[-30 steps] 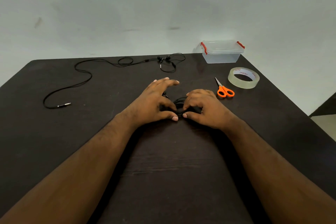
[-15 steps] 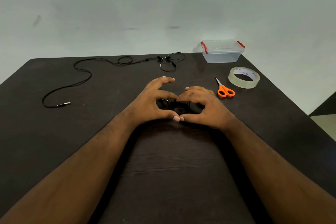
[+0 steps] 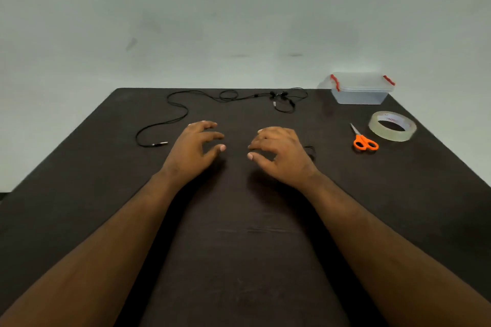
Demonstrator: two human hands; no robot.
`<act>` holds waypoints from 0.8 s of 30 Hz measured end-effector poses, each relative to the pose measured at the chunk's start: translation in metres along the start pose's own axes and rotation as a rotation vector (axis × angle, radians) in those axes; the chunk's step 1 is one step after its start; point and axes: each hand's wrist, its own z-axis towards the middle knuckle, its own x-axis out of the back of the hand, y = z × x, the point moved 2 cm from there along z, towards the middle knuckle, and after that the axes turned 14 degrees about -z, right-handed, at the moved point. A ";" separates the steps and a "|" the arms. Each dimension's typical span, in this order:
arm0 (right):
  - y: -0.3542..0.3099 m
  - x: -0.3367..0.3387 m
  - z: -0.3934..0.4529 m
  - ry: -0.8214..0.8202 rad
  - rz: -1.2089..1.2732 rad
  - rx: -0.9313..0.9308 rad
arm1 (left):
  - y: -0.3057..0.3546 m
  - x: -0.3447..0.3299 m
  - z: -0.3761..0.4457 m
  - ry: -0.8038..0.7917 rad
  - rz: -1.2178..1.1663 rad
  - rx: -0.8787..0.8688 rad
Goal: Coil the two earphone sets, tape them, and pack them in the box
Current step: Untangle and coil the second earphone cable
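Both hands empty, fingers loosely curled — left hand (image 3: 195,150), right hand (image 3: 279,155). Coiled black earphone cable (image 3: 310,151) lay just right of the right hand — nearer it; clear tape roll (image 3: 392,125) farther right.

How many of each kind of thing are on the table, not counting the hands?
Earphone sets: 2, uncoiled set at the back, coiled set mostly hidden behind the right hand
Scissors: 1
Tape roll: 1
Clear box with red clips: 1
Total: 5
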 end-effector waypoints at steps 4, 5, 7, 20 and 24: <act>-0.056 -0.036 0.035 -0.122 0.079 0.108 | -0.043 0.055 -0.022 0.098 0.179 0.168; -0.067 -0.045 0.044 -0.155 0.100 0.121 | -0.054 0.067 -0.026 0.118 0.219 0.216; -0.082 -0.062 0.061 -0.211 0.134 0.116 | -0.072 0.081 -0.031 0.144 0.287 0.305; -0.090 -0.103 0.087 -0.212 0.431 -0.149 | -0.079 0.055 -0.020 0.088 0.161 0.266; -0.088 -0.093 0.084 -0.112 0.480 -0.157 | -0.065 0.048 -0.020 0.102 0.054 0.203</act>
